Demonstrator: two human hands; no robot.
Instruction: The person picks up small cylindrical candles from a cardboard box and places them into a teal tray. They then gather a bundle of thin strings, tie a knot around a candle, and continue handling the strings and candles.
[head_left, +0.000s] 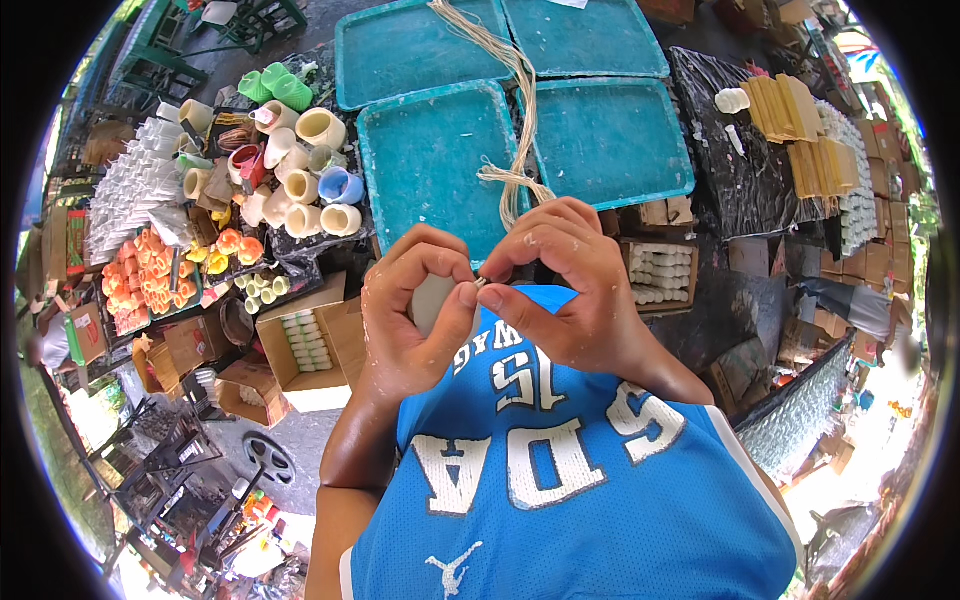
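Close to my chest, my left hand curls around a pale, round-edged object, possibly of wax, mostly hidden by the fingers. The tip of its thumb presses near a small light-coloured bit, perhaps cord, at the object's upper side. My right hand meets it there, thumb and forefinger pinched on that same small bit. Beyond both hands, a long bundle of cream-coloured strings lies across the teal plastic trays, its near end just behind my right fingers.
Pale cylindrical moulds or cups crowd the left table, beside orange wax-like pieces and white pointed pieces. An open cardboard box stands below. On black plastic sheeting at right are yellowish slabs and a white container.
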